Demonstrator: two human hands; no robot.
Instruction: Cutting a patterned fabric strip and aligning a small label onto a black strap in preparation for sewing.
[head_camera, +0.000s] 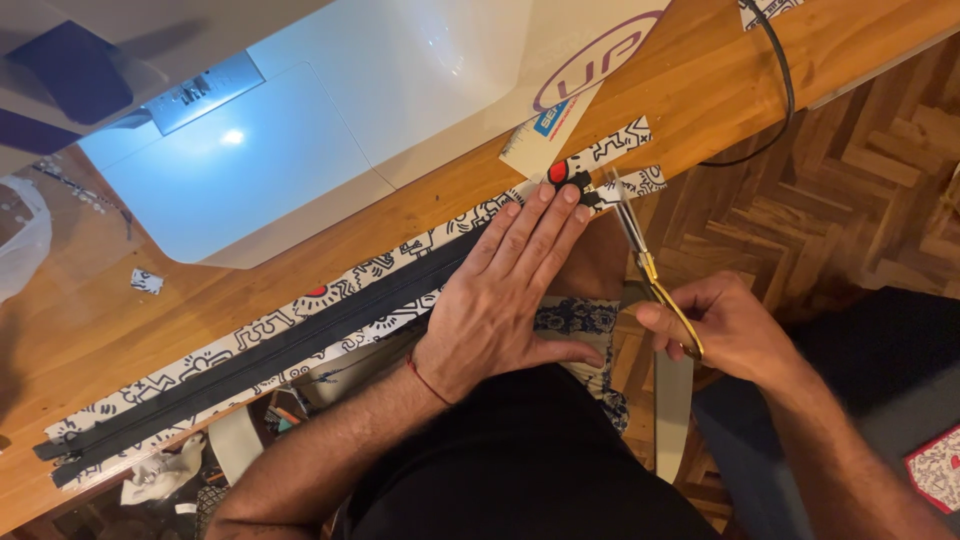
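Observation:
A long black zipper (300, 335) sewn between strips of white fabric with black line drawings (250, 335) lies along the front edge of the wooden table (420, 210). My left hand (505, 295) presses flat on the strip near its right end, fingertips by a red patch. My right hand (725, 330) grips gold-handled scissors (640, 250). Their blades reach the strip's right end just beyond my left fingertips.
A white sewing machine (330, 110) fills the table's back. A card with a purple oval mark (575, 90) leans by it. A black cable (775, 70) runs off the table's right edge. Parquet floor (860, 180) lies right. Fabric scraps (165, 475) lie under the table.

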